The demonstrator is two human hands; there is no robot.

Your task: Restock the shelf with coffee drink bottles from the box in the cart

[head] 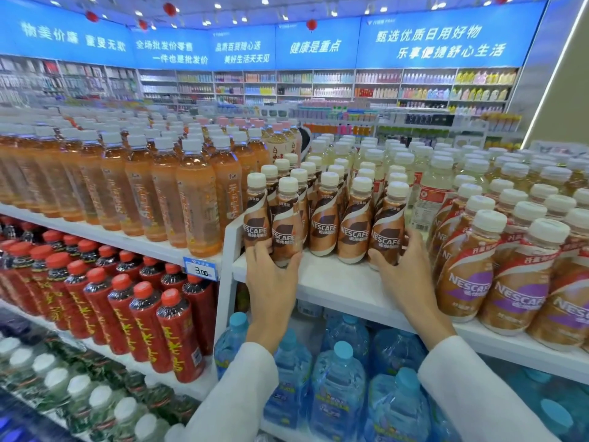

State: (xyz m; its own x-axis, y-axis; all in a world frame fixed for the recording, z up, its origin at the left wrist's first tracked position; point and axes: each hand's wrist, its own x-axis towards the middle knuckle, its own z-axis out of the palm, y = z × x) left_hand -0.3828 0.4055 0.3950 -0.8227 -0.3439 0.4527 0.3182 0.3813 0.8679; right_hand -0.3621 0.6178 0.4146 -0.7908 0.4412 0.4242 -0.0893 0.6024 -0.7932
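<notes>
Brown-sleeved, cream-capped plastic coffee bottle (pixel 286 224), gripped low by the left hand (pixel 271 279), and twin (pixel 387 232), gripped by the right hand (pixel 403 266), centre frame, are best set upright and slid flush into rows.

In front of you, the white top shelf (pixel 338 282) carries brown-label Nescafé bottles (pixel 325 218), upright in rows running back from its bare front strip. Just right of them stand purple-label Nescafé bottles (pixel 516 291), and behind both are pale drink bottles (pixel 436 177) with white caps. To your left, the adjoining shelf (pixel 95 232) bears rows of orange tea bottles (pixel 197 199), with a price tag (pixel 200 271) on its edge.
</notes>
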